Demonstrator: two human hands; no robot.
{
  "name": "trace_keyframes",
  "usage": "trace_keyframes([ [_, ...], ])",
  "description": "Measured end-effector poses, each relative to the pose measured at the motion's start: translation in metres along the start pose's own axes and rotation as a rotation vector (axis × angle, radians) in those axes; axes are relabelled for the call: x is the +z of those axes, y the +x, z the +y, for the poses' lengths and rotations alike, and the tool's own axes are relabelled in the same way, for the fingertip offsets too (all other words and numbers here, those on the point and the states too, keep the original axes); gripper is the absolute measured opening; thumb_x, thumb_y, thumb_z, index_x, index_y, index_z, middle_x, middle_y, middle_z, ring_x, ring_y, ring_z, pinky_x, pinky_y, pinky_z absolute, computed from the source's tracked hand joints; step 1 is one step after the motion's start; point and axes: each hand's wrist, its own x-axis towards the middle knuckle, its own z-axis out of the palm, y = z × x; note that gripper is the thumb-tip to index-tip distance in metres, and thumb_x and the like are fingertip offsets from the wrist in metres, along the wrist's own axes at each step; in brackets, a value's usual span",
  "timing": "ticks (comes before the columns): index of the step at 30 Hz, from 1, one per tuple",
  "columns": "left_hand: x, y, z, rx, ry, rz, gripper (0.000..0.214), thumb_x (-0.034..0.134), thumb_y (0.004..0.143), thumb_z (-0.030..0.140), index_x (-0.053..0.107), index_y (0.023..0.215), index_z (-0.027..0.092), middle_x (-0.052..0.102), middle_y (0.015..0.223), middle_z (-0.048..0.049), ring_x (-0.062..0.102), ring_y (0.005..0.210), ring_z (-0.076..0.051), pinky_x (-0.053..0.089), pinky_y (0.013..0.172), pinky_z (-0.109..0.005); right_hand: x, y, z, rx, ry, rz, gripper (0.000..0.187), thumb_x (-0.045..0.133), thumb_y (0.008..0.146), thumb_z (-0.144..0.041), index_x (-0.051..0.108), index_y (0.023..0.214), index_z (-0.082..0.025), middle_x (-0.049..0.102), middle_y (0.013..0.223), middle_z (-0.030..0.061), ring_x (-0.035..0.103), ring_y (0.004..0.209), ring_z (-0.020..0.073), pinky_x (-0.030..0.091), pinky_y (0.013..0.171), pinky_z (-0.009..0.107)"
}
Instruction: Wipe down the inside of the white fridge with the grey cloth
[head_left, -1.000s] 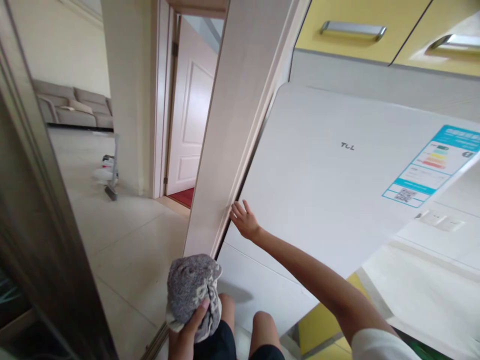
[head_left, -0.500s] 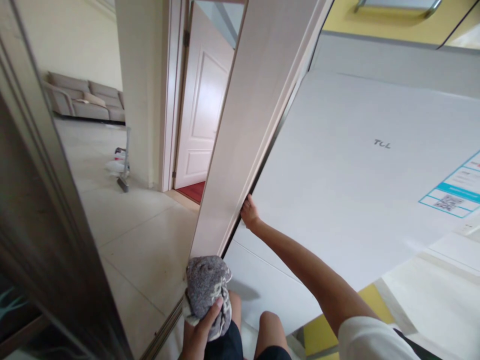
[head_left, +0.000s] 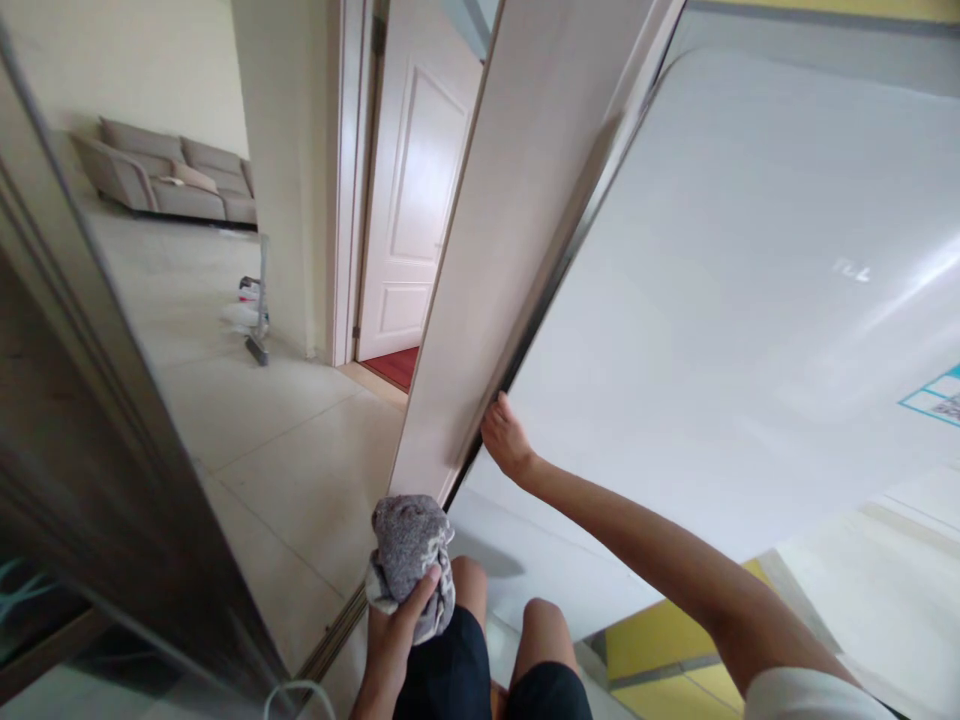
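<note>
My right hand grips the left edge of a white fridge door, fingers curled behind the edge, arm stretched out from the lower right. The door is swung out a little from the wooden panel beside it. My left hand is closed on a bunched grey cloth, held low over my knees. A lower fridge door sits below the upper one.
A dark sliding door frame runs down the left. Beyond it lies a tiled floor, a floor squeegee, a white room door and a grey sofa. Yellow cabinet fronts show at the lower right.
My right hand went from open near the fridge door's edge to gripping it, and the door has swung outward. The left hand stays closed on the cloth.
</note>
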Motion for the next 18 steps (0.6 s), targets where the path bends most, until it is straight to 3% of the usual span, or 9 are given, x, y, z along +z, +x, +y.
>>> trace_keyframes([
  [3, -0.004, 0.004, 0.006, 0.016, -0.013, -0.015, 0.067, 0.094, 0.053, 0.041, 0.067, 0.111, 0.021, 0.076, 0.117, -0.0100, 0.067, 0.123, -0.037, 0.045, 0.116, -0.057, -0.022, -0.026, -0.033, -0.036, 0.090, -0.017, 0.057, 0.041, 0.090, -0.001, 0.059, 0.143, -0.011, 0.064, 0.142, 0.0139, 0.035, 0.154, 0.0294, 0.004, 0.136, 0.054],
  [6, -0.008, 0.007, 0.011, -0.005, -0.039, -0.038, 0.066, 0.095, 0.054, 0.036, 0.067, 0.112, 0.023, 0.077, 0.116, -0.0073, 0.069, 0.119, -0.034, 0.048, 0.115, -0.055, -0.046, -0.057, -0.066, -0.063, 0.258, -0.045, 0.066, 0.040, 0.090, 0.002, 0.046, 0.155, -0.009, 0.051, 0.156, 0.0145, 0.022, 0.159, 0.0296, 0.002, 0.136, 0.054],
  [10, -0.009, 0.006, 0.018, 0.021, -0.050, -0.040, 0.063, 0.095, 0.053, 0.035, 0.067, 0.109, 0.024, 0.079, 0.107, -0.0040, 0.072, 0.113, -0.032, 0.054, 0.109, -0.049, -0.067, -0.112, -0.103, -0.066, 0.586, -0.050, 0.086, 0.045, 0.090, 0.000, 0.019, 0.167, -0.028, 0.028, 0.168, 0.0010, 0.014, 0.160, 0.0298, 0.004, 0.137, 0.057],
  [12, -0.007, 0.003, 0.021, 0.012, -0.059, -0.057, 0.065, 0.095, 0.054, 0.034, 0.066, 0.110, 0.023, 0.080, 0.101, -0.0035, 0.075, 0.104, -0.031, 0.060, 0.099, -0.047, -0.076, -0.149, -0.117, -0.040, 0.713, -0.048, 0.087, 0.048, 0.092, -0.005, 0.015, 0.166, -0.038, 0.024, 0.168, -0.0070, 0.019, 0.158, 0.0290, 0.011, 0.137, 0.055],
  [14, -0.005, 0.000, 0.024, -0.015, -0.077, -0.081, 0.067, 0.096, 0.054, 0.035, 0.066, 0.113, 0.023, 0.080, 0.099, -0.0041, 0.077, 0.096, -0.030, 0.064, 0.089, -0.045, -0.082, -0.188, -0.130, 0.010, 0.773, -0.050, 0.085, 0.053, 0.093, -0.013, 0.020, 0.163, -0.048, 0.033, 0.165, -0.0140, 0.031, 0.155, 0.0268, 0.025, 0.136, 0.050],
  [18, 0.000, -0.007, 0.024, -0.045, -0.078, -0.096, 0.072, 0.098, 0.049, 0.036, 0.067, 0.112, 0.020, 0.080, 0.104, -0.0074, 0.076, 0.099, -0.030, 0.064, 0.089, -0.043, -0.086, -0.244, -0.155, 0.069, 0.737, -0.018, 0.083, 0.057, 0.087, -0.023, 0.029, 0.158, -0.055, 0.052, 0.152, -0.0161, 0.056, 0.139, 0.0256, 0.057, 0.114, 0.049],
])
